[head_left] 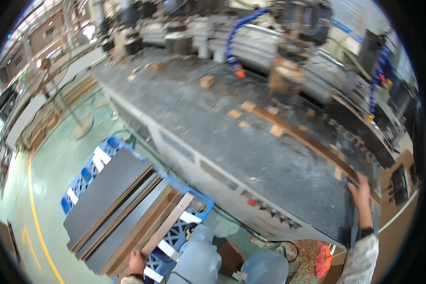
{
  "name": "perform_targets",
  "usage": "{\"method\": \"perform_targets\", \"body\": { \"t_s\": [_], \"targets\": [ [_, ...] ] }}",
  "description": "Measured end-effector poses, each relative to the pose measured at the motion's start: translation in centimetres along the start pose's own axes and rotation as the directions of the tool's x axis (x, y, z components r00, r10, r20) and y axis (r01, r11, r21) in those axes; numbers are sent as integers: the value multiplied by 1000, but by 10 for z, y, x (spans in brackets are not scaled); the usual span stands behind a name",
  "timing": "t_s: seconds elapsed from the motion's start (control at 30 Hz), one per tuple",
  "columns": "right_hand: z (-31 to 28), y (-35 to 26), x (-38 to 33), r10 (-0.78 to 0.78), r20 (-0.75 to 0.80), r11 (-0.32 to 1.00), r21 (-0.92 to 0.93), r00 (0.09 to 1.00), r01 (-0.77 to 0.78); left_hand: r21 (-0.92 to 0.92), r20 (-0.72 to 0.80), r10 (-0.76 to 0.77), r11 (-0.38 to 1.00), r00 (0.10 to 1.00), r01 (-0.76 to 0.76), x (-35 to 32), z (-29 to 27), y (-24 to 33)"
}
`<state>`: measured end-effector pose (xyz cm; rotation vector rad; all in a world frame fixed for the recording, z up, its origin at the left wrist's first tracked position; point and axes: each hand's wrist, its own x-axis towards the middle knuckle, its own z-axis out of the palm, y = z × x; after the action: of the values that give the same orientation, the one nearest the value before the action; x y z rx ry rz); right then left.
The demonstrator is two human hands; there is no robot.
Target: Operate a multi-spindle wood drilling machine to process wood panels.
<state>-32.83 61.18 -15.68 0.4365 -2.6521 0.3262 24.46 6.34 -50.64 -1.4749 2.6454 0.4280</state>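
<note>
At the right end of the machine table, my right hand is closed around a long brown wooden strip, which lies slantwise on the dark tabletop. Low in the view, my left hand has its fingers curled at the near end of a pale wooden strip. That strip lies along the right edge of a stack of brown strips and dark grey panels. A blue plastic pallet carries the stack.
Small wood blocks and offcuts lie scattered over the tabletop. Machine heads and blue coiled hoses line its far side. A stand with a round base is on the green floor at left. Sawdust and a black cable lie below the table.
</note>
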Motion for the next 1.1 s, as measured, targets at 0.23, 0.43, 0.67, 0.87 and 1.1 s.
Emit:
{"method": "perform_targets", "body": {
  "t_s": [0.23,0.43,0.67,0.87,1.1],
  "targets": [
    [-79,10,-155,213,84,976,23,973,-215,153,-86,-206,964,975,217,43,47,-52],
    [-185,22,-295,433,255,880,-327,864,-345,455,-29,-271,853,962,254,78,75,-85],
    [-246,-24,-443,760,480,608,-286,438,-741,364,-138,-118,917,983,161,100,65,-74],
    [-238,-38,-579,771,421,635,-556,477,-537,-303,-245,283,886,927,-350,167,-18,109],
    [-330,-57,-526,880,467,330,-472,86,-818,-539,-464,808,67,363,-839,33,-284,497]
  ]
}}
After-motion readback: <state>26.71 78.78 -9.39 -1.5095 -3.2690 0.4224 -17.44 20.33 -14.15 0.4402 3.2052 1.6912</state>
